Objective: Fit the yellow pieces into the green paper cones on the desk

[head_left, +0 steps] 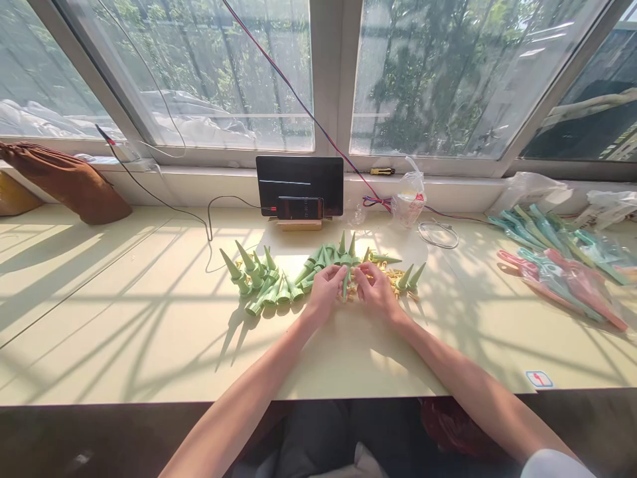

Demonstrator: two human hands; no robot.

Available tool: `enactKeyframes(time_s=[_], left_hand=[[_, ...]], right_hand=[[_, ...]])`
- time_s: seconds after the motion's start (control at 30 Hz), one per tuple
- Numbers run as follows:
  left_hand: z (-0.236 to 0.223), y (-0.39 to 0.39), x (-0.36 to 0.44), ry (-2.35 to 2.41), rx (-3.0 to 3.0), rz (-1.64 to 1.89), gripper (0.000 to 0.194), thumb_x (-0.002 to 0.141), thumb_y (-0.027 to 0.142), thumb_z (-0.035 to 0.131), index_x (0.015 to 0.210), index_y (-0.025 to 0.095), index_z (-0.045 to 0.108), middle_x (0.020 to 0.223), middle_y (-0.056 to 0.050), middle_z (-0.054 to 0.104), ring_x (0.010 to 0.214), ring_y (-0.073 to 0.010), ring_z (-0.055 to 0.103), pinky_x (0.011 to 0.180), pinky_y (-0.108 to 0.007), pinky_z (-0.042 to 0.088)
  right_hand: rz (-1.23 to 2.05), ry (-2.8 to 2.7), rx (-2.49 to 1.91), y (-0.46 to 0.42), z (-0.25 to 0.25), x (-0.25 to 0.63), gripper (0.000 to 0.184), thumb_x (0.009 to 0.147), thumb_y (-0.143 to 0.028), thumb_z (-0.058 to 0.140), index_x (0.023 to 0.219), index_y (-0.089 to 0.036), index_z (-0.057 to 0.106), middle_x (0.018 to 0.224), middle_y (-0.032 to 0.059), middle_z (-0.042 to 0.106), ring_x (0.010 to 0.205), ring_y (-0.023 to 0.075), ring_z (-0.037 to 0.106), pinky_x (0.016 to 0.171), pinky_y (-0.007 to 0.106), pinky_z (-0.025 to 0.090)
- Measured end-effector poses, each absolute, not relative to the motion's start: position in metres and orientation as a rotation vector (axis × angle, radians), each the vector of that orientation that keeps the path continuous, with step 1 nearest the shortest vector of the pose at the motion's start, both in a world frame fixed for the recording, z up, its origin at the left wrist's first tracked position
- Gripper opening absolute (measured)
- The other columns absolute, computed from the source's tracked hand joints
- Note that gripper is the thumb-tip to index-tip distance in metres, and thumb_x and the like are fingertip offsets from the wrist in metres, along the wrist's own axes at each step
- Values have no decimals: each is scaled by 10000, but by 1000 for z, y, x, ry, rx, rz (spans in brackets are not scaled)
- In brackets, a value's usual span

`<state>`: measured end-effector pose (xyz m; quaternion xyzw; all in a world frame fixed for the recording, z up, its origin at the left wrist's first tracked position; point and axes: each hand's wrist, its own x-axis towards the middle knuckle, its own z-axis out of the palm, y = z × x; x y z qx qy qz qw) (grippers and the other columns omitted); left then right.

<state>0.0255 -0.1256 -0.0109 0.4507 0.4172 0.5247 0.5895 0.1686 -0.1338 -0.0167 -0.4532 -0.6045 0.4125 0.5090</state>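
My left hand (324, 289) pinches a green plastic cone-shaped spike (345, 287) whose tip points down toward me. Close beside it, my right hand (377, 289) has its thumb and fingertips pressed together; whatever is between them is too small to make out. Several more green cones (269, 293) lie and stand to the left of my hands, some upright on their wide ends. Behind the hands is another cluster of green cones (323, 255). Small yellow pieces (398, 273) are scattered around my right hand, with two upright green cones (412, 277) at their right end.
A tablet (300, 174) and a phone (299, 208) lean on a small stand at the back. Right of them are a plastic-wrapped cup (409, 202) and a coiled cable (438, 235). Bagged coloured plastic items (562, 279) lie far right; a brown pouch (89, 186) is far left.
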Motion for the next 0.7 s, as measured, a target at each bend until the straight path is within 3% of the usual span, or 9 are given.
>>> enactKeyframes(time_s=[0.1, 0.33, 0.7], left_hand=[[-10, -126, 26, 961, 1030, 1223, 355, 754, 489, 734, 756, 153, 618, 544, 50, 480, 411, -58, 395, 418, -234, 377], [-14, -126, 25, 951, 1072, 1212, 367, 778, 504, 707, 758, 149, 616, 636, 4, 565, 444, -66, 464, 449, -239, 401], [-15, -126, 24, 869, 1117, 1185, 374, 789, 512, 701, 752, 155, 595, 614, 22, 538, 434, -62, 454, 451, -238, 429]], right_hand=[[805, -1581, -1128, -134, -18, 172, 303, 913, -498, 574, 997, -207, 576, 788, 16, 629, 525, 132, 526, 512, 263, 395], [403, -1803, -1137, -122, -29, 181, 302, 984, -406, 463, 799, -207, 595, 748, 27, 585, 668, 165, 506, 650, 280, 393], [338, -1833, -1150, -124, -30, 181, 373, 982, -352, 440, 637, -210, 449, 603, -10, 456, 564, 142, 394, 581, 274, 296]])
